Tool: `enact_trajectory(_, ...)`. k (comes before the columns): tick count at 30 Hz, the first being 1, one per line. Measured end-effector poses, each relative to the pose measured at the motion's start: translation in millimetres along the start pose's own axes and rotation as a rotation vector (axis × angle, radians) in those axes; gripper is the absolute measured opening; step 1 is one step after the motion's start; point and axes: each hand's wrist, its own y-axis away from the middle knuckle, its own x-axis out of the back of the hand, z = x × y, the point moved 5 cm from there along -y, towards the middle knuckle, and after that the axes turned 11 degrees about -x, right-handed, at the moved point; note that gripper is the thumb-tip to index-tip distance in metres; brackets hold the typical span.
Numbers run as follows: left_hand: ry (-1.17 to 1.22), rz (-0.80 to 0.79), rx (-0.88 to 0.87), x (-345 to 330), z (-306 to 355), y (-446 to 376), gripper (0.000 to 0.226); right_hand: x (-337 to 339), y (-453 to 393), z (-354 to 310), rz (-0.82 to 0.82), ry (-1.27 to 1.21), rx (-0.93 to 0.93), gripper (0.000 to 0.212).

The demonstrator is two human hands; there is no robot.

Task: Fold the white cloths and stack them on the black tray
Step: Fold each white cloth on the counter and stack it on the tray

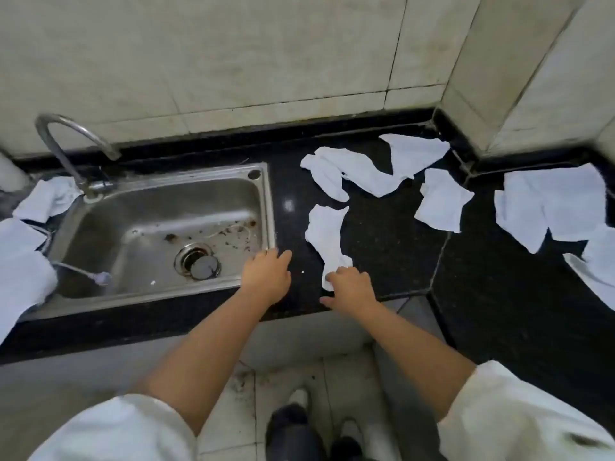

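Observation:
Several crumpled white cloths lie on the black counter (382, 247). The nearest cloth (327, 237) stretches from mid-counter toward the front edge, and my right hand (351, 287) grips its near end with curled fingers. My left hand (266, 276) rests on the counter beside the sink's right rim, fingers loosely bent, holding nothing. Other cloths lie farther back (349, 173), (414, 154), at the right (442, 201) and far right (552, 204). More white cloth (20, 271) lies left of the sink. No black tray is in view.
A steel sink (159, 227) with a curved tap (66, 144) fills the counter's left half. A tiled wall (266, 51) stands behind, and a corner pillar (532, 78) juts out at the back right. My feet (299, 427) stand on the tiled floor below.

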Motion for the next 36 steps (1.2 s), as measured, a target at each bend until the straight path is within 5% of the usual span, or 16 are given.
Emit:
enact_trajectory(5,0.045,-0.089,-0.187,-18.2,-22.6,-60.9,0.048,-14.8,-27.1,-6.4,0.074,-0.182,-0.077,0.022)
enact_trajectory(11,-0.061,-0.180,-0.675,-16.4,9.2,-128.2,0.056,10.1,-34.3,35.0,0.032,-0.492,-0.146,0.021)
enact_trajectory(20,-0.098,-0.231,-1.035,8.1,106.5,-169.8,0.027,45.9,27.5,125.1,0.192,-0.753,-0.394,0.006)
enact_trajectory(26,0.214,-0.195,-1.106,45.2,207.5,-159.9,0.023,58.8,118.7,210.1,0.610,-0.945,-0.767,0.014)
enact_trajectory(33,0.405,0.147,-1.370,102.1,397.4,-66.1,0.027,79.1,300.2,311.8,1.185,-0.828,-1.117,0.016)
enact_trajectory(36,0.444,0.318,-1.467,109.1,443.1,-30.4,0.035,70.4,354.7,333.1,1.272,-0.679,-1.126,0.015)
